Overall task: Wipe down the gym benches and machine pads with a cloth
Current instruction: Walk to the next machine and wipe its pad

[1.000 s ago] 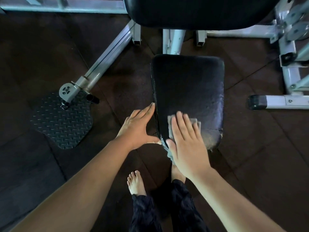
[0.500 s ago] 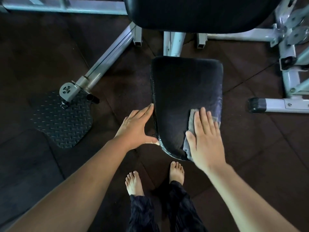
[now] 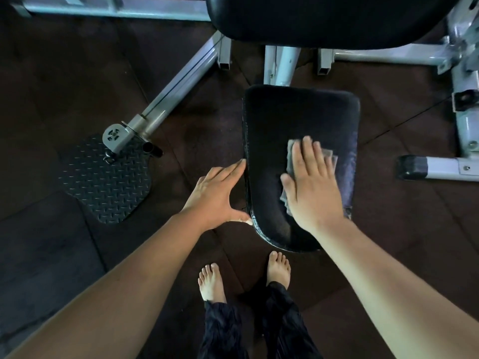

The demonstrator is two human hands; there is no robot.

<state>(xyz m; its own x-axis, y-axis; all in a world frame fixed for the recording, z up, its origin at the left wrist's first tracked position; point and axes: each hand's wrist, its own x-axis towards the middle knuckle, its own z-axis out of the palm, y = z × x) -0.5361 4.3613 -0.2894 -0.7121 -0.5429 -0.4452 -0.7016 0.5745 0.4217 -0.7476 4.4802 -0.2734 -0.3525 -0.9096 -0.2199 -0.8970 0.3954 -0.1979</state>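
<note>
On a dark rubber gym floor [image 3: 77,73], a person's right hand [image 3: 312,187] lies flat, fingers straight and close together, pressing a grey cloth [image 3: 291,156] onto the right half of a black seat pad [image 3: 269,130]. Most of the cloth is hidden beneath the palm. The left hand [image 3: 216,195], fingers extended, braces the pad's left edge. A larger back pad [image 3: 324,19] above is cut off by the frame.
</note>
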